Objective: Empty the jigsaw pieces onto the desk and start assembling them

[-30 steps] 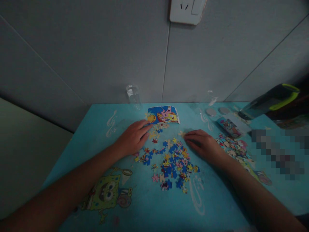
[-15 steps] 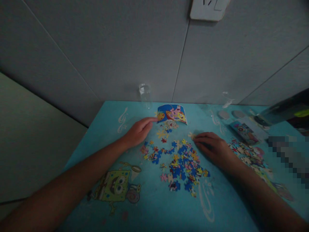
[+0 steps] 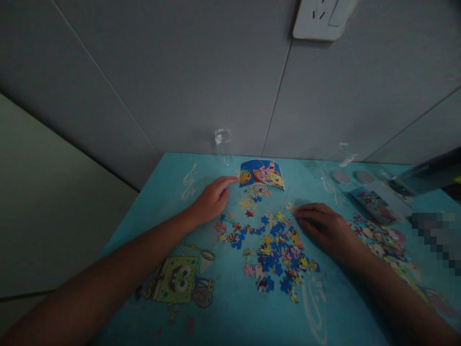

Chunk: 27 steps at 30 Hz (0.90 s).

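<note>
- The left hand (image 3: 210, 199) rests over the blue table (image 3: 140, 216), index finger stretched out with its tip at the left edge of the picture card (image 3: 262, 173), the others curled; it seems to grip nothing, perhaps pointing or steadying
- The right hand (image 3: 324, 226) lies low, fingers nearly together, tips beside a pale yellow shape (image 3: 290, 207); I can't tell whether they pinch it
- Jigsaw pieces (image 3: 275, 247) spread between the hands, nearer than the card, probably so both can be compared
- The pieces look flat and knobbed, many blue or yellow; the card is thin and bowed
- A clear, smooth tube (image 3: 224, 144) stands upright near the grey wall (image 3: 180, 86)
</note>
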Motion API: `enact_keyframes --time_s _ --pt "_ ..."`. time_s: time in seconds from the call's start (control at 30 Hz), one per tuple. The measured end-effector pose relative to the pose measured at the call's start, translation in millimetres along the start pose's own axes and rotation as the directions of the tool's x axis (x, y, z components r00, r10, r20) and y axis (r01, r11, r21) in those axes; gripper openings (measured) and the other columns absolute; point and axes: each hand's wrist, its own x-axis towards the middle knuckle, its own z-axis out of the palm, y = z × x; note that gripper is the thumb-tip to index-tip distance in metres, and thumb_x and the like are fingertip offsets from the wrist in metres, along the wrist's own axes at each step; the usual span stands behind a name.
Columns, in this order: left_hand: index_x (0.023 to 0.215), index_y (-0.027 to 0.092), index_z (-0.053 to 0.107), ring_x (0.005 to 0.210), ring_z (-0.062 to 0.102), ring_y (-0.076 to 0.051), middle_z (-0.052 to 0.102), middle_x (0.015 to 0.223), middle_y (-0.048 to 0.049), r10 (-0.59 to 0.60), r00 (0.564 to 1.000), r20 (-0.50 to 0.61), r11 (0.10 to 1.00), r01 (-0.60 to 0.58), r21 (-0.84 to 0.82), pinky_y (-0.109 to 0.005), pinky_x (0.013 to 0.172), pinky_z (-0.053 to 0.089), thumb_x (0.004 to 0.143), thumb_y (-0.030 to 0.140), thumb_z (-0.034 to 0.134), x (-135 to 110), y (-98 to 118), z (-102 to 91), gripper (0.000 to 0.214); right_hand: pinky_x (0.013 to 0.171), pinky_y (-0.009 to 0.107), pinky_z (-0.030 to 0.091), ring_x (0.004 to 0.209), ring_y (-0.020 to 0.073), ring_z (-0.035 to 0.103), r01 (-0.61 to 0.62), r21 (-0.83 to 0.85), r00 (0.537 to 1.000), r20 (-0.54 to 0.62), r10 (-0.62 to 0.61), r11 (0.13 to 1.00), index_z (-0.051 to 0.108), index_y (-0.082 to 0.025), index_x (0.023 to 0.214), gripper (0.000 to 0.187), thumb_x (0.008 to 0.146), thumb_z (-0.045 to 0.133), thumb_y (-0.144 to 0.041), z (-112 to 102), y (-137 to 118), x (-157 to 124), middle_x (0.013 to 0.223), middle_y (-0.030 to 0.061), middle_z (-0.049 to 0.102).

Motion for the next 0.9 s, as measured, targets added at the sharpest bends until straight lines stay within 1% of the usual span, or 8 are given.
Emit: enact_keyframes --time_s 0.1,0.17,0.23,0.4,0.57,0.67,0.9 --pt "0.124 0.02 0.064 0.121 0.061 -0.022 0.067 0.127 -0.0077 -0.136 0.984 -0.113 0.983 0.12 -0.139 -0.045 0.111 0.046 0.099 0.022 0.043 1.5 -5.4 -2.3 0.032 0.093 0.044 0.056 0.105 0.0248 0.066 -0.003 -0.001 1.0 0.004 0.003 1.0 0.072 -0.025 0.112 0.02 0.097 0.059 -0.026 1.1 2.9 -0.7 0.115 0.0082 0.068" --pt "0.12 0.019 0.065 0.116 0.064 -0.022 0.068 0.123 -0.0083 -0.183 0.974 -0.136 0.96 0.147 -0.239 -0.043 0.106 0.05 0.1 0.024 0.044 1.9 -7.0 -3.7 0.03 0.094 0.045 0.056 0.104 0.0251 0.066 -0.01 0.002 1.0 0.004 0.01 1.0 0.073 -0.026 0.111 0.019 0.097 0.059 -0.026 1.8 4.9 -1.0 0.115 0.0079 0.068" --pt "0.118 0.018 0.065 0.115 0.065 -0.021 0.068 0.122 -0.0086 -0.189 0.973 -0.131 0.95 0.148 -0.275 -0.041 0.104 0.051 0.1 0.025 0.044 1.7 -6.4 -4.2 0.029 0.094 0.045 0.056 0.105 0.0253 0.066 -0.016 0.006 1.0 0.007 0.016 1.0 0.073 -0.027 0.111 0.02 0.096 0.06 -0.027 2.3 6.6 -1.2 0.115 0.0074 0.068" --pt "0.121 0.021 0.065 0.121 0.061 -0.021 0.067 0.126 -0.0072 -0.152 0.985 -0.079 0.968 0.132 -0.213 -0.042 0.111 0.046 0.099 0.024 0.048 0.0 -3.6 -2.2 0.028 0.093 0.043 0.056 0.105 0.0248 0.066 -0.011 0.021 1.0 -0.003 0.011 1.0 0.072 -0.027 0.112 0.02 0.096 0.06 -0.027 1.5 5.9 -1.3 0.116 0.0071 0.067" --pt "0.125 0.022 0.062 0.124 0.06 -0.021 0.065 0.13 -0.0071 -0.145 0.989 -0.04 0.969 0.134 -0.207 -0.042 0.112 0.045 0.1 0.026 0.047 -1.3 -5.5 -1.5 0.03 0.089 0.041 0.057 0.098 0.0237 0.067 -0.028 0.027 1.0 0.011 0.028 0.999 0.073 -0.026 0.109 0.018 0.096 0.061 -0.029 -0.3 2.1 -0.4 0.11 0.0075 0.068" --pt "0.125 0.022 0.062 0.124 0.06 -0.022 0.066 0.129 -0.0073 -0.145 0.989 -0.039 0.971 0.134 -0.197 -0.043 0.111 0.046 0.1 0.026 0.047 -1.2 -5.5 -2.1 0.03 0.084 0.041 0.059 0.094 0.0239 0.068 -0.051 0.044 0.998 0.028 0.05 0.998 0.074 -0.026 0.108 0.019 0.096 0.06 -0.031 0.0 2.8 -0.4 0.107 0.0077 0.068" --pt "0.124 0.022 0.063 0.123 0.061 -0.022 0.066 0.129 -0.0071 -0.142 0.989 -0.034 0.974 0.133 -0.184 -0.044 0.111 0.046 0.099 0.027 0.048 -0.4 -2.8 -2.5 0.03 0.085 0.044 0.059 0.095 0.0257 0.068 -0.066 0.047 0.998 0.02 0.065 0.997 0.075 -0.027 0.108 0.02 0.096 0.06 -0.033 -0.8 -0.8 0.8 0.11 0.0089 0.068"
